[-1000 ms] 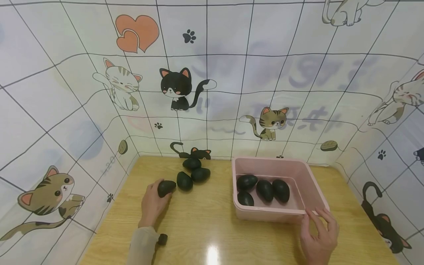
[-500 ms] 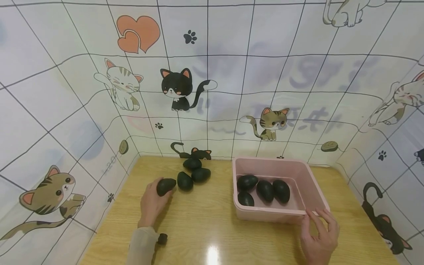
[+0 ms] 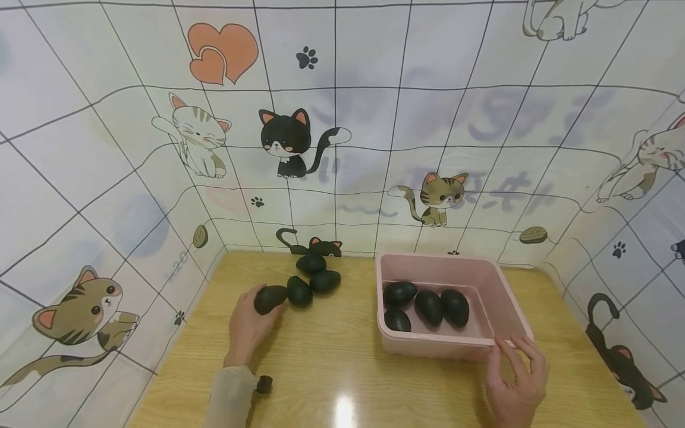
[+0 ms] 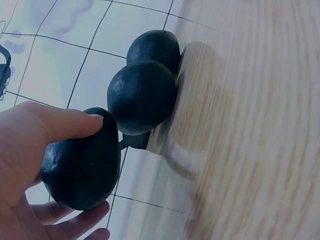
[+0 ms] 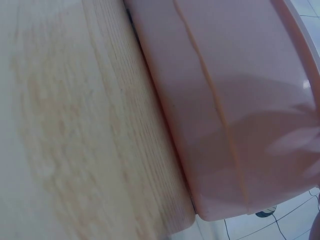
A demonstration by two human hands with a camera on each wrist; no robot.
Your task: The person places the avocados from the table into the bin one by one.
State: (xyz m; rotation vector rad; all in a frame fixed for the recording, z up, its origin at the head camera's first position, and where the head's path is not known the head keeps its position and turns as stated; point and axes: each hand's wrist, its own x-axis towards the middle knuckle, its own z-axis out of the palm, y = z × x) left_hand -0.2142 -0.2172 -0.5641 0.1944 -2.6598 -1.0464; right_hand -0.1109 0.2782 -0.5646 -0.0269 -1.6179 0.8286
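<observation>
My left hand (image 3: 250, 321) grips a dark green avocado (image 3: 270, 299) at the left of the table. In the left wrist view, the thumb lies over the top of that avocado (image 4: 82, 162) and the fingers are beneath it. Right beside it is another avocado (image 3: 299, 292), with two more avocados (image 3: 324, 282) just behind. My right hand (image 3: 516, 380) holds the front right corner of a pink plastic bin (image 3: 436, 346), fingertips over the rim and thumb at the outer wall. Several avocados (image 3: 429, 308) lie in the bin's left and middle part.
The wooden table (image 3: 321, 356) stands against a tiled-pattern sheet (image 3: 353, 148) printed with cartoon cats, which also runs along both sides. In the right wrist view the bin's outer wall (image 5: 200, 100) rises from the table; the right hand is mostly out of that view.
My left hand has shifted slightly up and to the right with the avocado, closer to the neighbouring one. The right hand and the bin stay in place.
</observation>
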